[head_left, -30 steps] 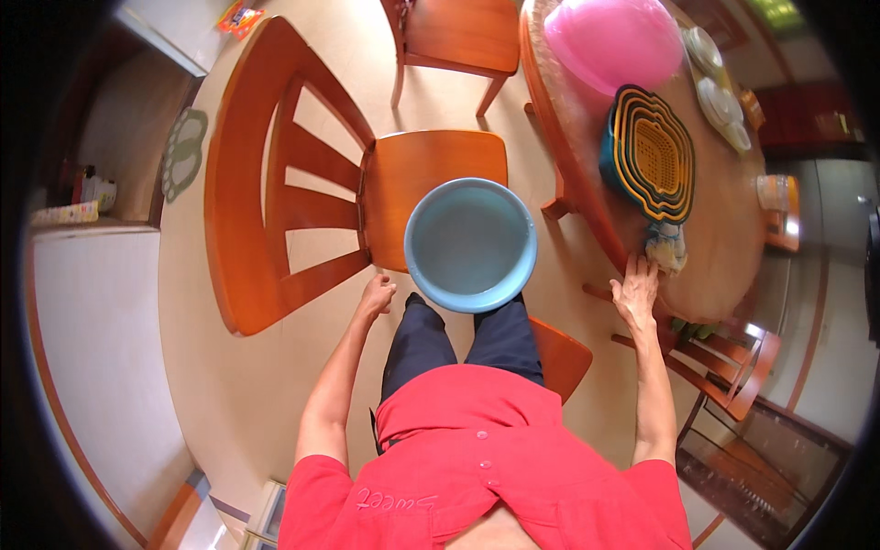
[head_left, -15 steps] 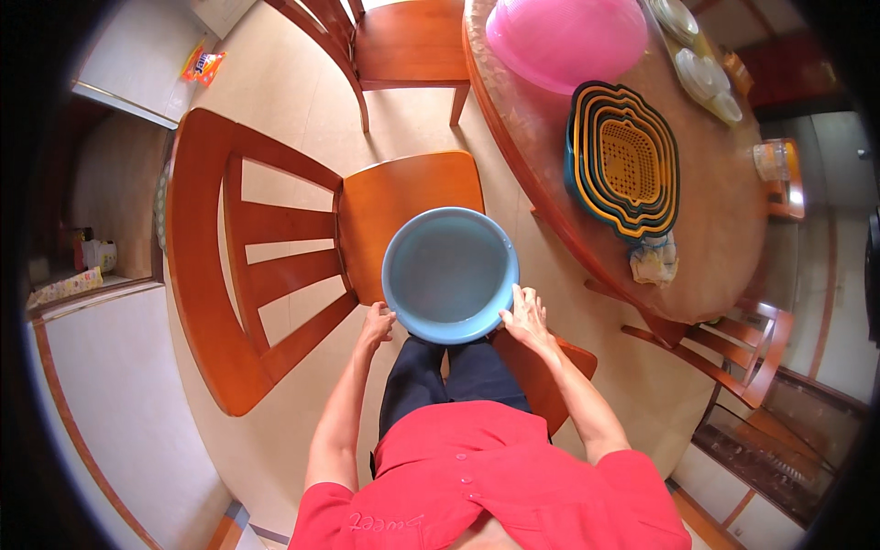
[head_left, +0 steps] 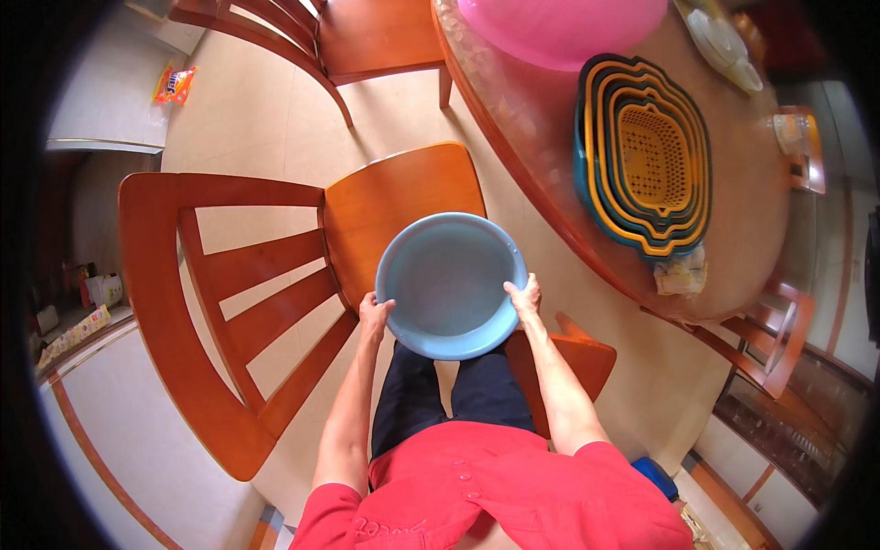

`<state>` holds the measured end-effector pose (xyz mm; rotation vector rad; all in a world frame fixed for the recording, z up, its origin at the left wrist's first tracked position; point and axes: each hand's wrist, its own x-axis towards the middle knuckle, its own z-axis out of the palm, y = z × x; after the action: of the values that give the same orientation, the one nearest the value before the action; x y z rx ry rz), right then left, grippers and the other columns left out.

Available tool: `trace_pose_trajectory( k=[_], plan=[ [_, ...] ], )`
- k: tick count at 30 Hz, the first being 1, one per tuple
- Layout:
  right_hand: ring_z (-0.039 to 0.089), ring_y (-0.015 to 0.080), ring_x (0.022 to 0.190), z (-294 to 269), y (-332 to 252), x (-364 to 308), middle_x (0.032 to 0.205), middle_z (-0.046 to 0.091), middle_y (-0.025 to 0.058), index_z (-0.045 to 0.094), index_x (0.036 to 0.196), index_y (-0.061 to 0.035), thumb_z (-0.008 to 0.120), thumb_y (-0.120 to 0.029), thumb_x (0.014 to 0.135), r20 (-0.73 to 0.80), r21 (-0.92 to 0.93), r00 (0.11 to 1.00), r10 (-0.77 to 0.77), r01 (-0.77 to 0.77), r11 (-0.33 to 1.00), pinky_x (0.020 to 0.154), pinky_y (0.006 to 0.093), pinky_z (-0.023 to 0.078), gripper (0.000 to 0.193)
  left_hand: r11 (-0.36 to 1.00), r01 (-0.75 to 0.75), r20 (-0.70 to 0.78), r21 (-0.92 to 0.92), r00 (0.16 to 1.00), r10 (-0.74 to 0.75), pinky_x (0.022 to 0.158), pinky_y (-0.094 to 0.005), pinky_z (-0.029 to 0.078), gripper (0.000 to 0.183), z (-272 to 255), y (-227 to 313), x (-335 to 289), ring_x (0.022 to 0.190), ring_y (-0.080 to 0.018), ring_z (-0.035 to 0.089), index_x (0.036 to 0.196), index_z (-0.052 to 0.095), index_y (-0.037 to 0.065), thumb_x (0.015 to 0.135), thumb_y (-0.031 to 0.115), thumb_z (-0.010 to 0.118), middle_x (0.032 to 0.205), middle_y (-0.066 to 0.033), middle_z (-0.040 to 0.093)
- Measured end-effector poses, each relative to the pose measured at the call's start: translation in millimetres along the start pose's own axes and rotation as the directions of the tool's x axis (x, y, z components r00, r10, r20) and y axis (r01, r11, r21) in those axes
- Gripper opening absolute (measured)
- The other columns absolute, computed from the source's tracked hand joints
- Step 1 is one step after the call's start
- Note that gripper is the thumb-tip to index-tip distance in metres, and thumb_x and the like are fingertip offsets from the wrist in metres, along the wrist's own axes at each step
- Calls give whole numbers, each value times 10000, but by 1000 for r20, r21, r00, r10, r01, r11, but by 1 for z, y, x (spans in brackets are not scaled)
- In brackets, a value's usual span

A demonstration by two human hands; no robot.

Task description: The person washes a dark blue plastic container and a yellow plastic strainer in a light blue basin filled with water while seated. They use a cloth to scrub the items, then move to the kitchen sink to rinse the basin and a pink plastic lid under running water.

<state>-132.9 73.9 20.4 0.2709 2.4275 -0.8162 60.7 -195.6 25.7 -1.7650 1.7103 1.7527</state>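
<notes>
A round light-blue basin (head_left: 451, 346) is between my two hands, over the front of a wooden chair seat (head_left: 403, 188). Its inside looks greyish and smooth, as if it held water, though I cannot be sure. My left hand (head_left: 374, 314) grips the basin's left rim, thumb over the edge and fingers hidden on the outside. On the right rim, my right hand (head_left: 525, 300) holds on in the same way. The basin hides part of the seat and the tops of my knees, and whether it rests on the seat I cannot tell.
The chair's slatted back (head_left: 197, 275) stands to the left. At right, a round table (head_left: 550, 170) carries a pink basin (head_left: 568, 27), nested yellow and dark-green baskets (head_left: 651, 160) and a small cloth-like bundle (head_left: 681, 272). Another chair (head_left: 380, 41) is at the far side; an orange packet (head_left: 174, 84) lies far left.
My left hand has gone from the basin's outer edge to a thumb-over-rim grip. My right hand sits farther up its side. The view has shifted, so chair and table sit differently in the picture.
</notes>
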Motion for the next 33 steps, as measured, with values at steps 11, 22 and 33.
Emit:
trace_pose_trajectory(
  k=[11, 22, 33],
  plan=[
    [584, 161, 665, -12, -20, -15, 733, 642, 54, 624, 870, -42, 738, -202, 693, -107, 280, 981, -161, 186, 942, 651, 316, 468, 265, 967, 253, 161, -7, 955, -249, 604, -312, 511, 353, -18, 36, -23, 688, -202, 633, 957, 616, -20, 667, 142, 735, 812, -118, 645],
    [578, 134, 705, -105, -140, -89, 796, 630, 56, 599, 954, -5, 683, -90, 744, 218, 527, 950, -224, 78, 846, 667, 289, 480, 241, 996, -6, 251, 87, 968, -16, 576, -322, 489, 368, -80, 93, -133, 691, -199, 598, 972, 573, -37, 607, 12, 564, 824, -116, 610],
    [570, 119, 720, -166, -238, -128, 797, 624, 40, 600, 930, -32, 723, -82, 703, 353, 460, 856, -378, 193, 867, 684, 281, 472, 262, 873, -17, 142, -488, 985, 98, 581, -324, 496, 347, -111, 120, -225, 672, -206, 588, 928, 557, -61, 582, -70, 530, 782, -105, 582]
  ],
)
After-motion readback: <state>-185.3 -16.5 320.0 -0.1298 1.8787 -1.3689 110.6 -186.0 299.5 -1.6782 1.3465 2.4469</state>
